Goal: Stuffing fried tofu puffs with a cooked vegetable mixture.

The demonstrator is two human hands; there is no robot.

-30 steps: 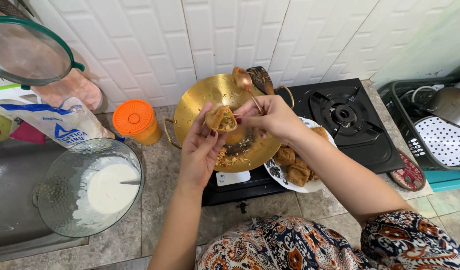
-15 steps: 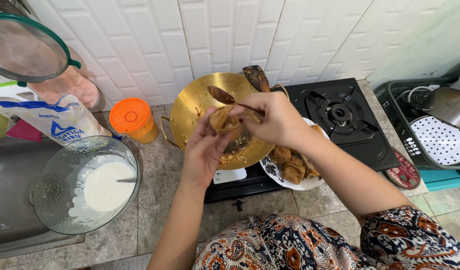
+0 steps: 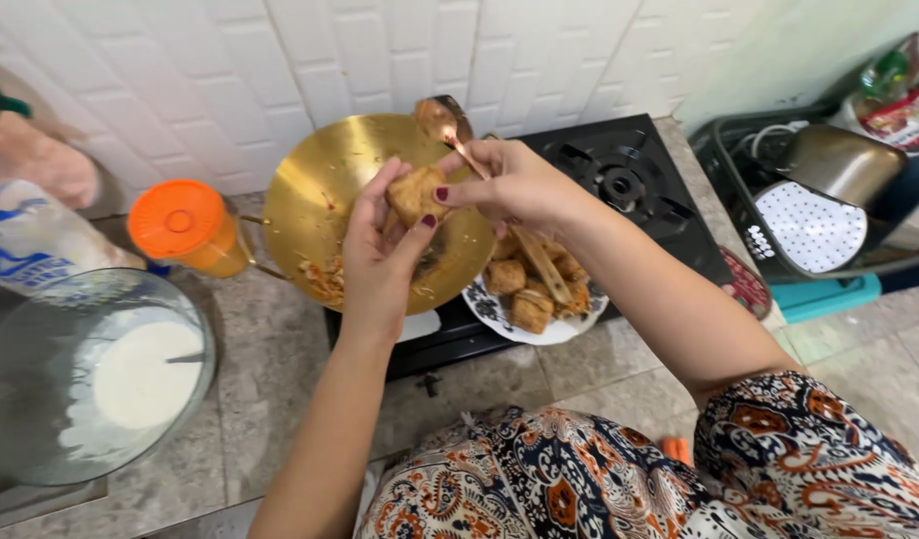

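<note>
— Position of tofu puff [image 3: 417, 193]?
— Pinched in my left hand [image 3: 380, 262] over the gold wok [image 3: 320, 190].
— And my right hand [image 3: 514, 185]?
— Fingers clenched on the spoon [image 3: 455, 135], touching the puff's right side; handle runs down-right toward the plate [image 3: 484, 311].

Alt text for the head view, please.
Over a gold wok on a black stove, the left hand holds a fried tofu piece while the right hand holds a spoon. A plate of more pieces sits alongside.
</note>
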